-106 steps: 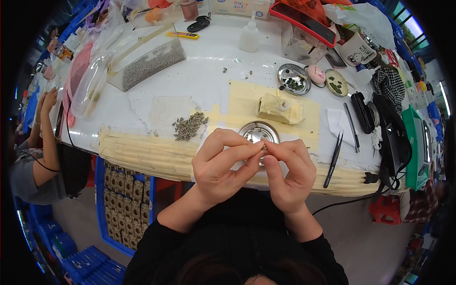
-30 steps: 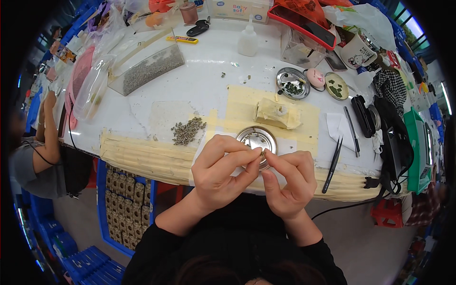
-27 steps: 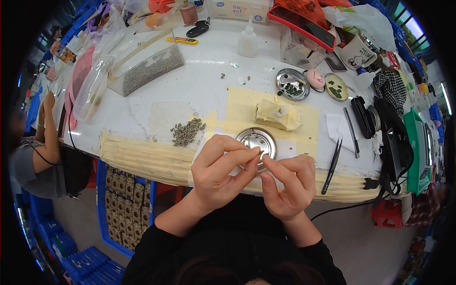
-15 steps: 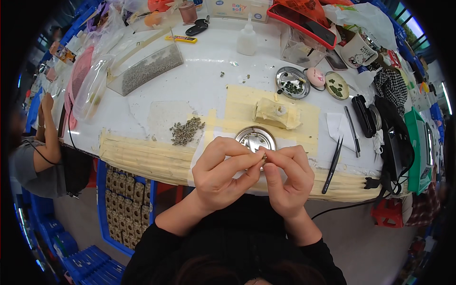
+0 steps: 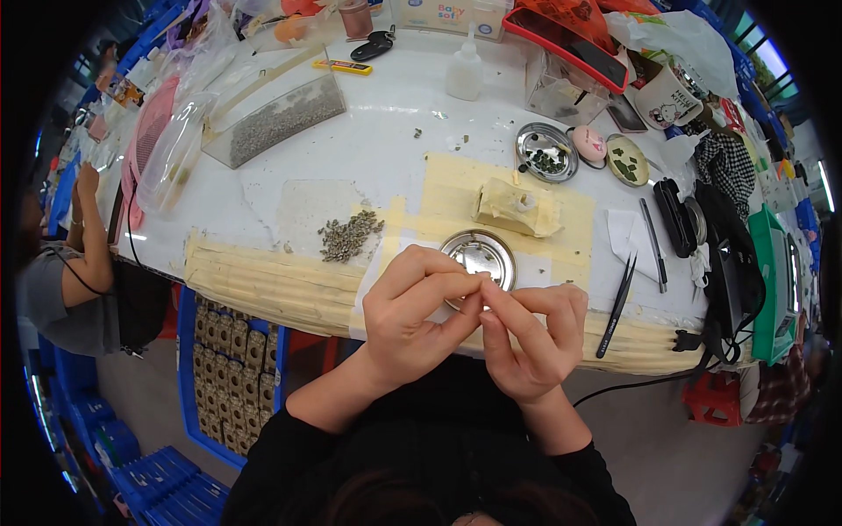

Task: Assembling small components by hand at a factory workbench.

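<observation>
Both my hands meet over the table's front edge, fingertips touching. My left hand (image 5: 412,307) is closed in a pinch of thumb and forefinger. My right hand (image 5: 541,337) pinches against it, its thumb a little lower than the forefinger. Whatever lies between the fingertips is too small and covered to make out. Just behind the fingers is a round shiny metal dish (image 5: 491,238), partly hidden by them. A pile of small grey-green pieces (image 5: 349,235) lies to the left of it. Beyond the dish sits a block wrapped in cream tape (image 5: 517,210).
Black tweezers (image 5: 617,307) and a dark pen (image 5: 653,244) lie at the right. Farther back are a metal dish of dark green pieces (image 5: 546,151), a white squeeze bottle (image 5: 465,72) and a clear tray of grey grains (image 5: 285,123). A person (image 5: 66,285) sits at the left.
A small piece showed between my fingertips earlier; now the fingers cover it. My right fingers have shifted slightly. The whole view has moved a little.
</observation>
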`<action>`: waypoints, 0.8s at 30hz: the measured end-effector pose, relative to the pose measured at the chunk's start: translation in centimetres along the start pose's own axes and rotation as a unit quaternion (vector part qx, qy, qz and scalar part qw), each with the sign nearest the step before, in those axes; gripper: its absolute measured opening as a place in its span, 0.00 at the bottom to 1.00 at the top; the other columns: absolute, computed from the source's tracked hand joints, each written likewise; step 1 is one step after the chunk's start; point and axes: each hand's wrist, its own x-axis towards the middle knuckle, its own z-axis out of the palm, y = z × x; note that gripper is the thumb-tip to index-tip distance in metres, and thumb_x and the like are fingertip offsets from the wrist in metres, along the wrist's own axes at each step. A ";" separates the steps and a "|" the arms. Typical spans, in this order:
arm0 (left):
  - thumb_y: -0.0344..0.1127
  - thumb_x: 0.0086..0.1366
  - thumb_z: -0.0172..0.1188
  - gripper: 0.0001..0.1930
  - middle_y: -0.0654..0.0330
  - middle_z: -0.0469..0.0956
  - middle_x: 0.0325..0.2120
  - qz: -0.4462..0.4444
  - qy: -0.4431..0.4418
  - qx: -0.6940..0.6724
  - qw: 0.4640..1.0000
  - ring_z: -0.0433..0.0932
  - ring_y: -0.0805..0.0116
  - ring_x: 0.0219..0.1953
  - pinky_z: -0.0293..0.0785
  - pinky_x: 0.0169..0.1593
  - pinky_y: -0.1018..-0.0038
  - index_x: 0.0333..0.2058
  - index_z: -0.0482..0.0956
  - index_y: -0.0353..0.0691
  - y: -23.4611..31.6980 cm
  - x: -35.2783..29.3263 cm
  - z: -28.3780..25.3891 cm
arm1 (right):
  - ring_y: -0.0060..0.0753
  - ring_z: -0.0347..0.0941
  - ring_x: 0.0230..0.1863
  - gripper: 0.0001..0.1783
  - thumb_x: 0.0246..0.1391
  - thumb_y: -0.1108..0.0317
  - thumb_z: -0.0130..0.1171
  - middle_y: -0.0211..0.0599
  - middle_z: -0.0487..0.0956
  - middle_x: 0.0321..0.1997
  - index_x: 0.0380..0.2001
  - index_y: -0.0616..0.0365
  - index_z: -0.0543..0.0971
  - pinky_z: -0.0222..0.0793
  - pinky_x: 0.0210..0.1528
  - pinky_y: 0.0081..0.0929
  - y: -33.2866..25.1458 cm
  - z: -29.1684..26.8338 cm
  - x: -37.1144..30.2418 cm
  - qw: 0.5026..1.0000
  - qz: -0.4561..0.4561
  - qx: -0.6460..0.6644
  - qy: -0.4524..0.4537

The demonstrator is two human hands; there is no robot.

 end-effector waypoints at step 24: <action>0.18 0.45 0.71 0.16 0.61 0.78 0.29 0.079 -0.011 0.000 0.997 0.77 0.66 0.30 0.73 0.31 0.73 0.36 0.86 0.35 0.3 0.2 -0.1 | 0.31 0.69 0.28 0.04 0.56 0.74 0.64 0.32 0.76 0.25 0.28 0.61 0.81 0.62 0.33 0.27 0.3 -0.4 0.6 0.936 0.238 0.254 -0.051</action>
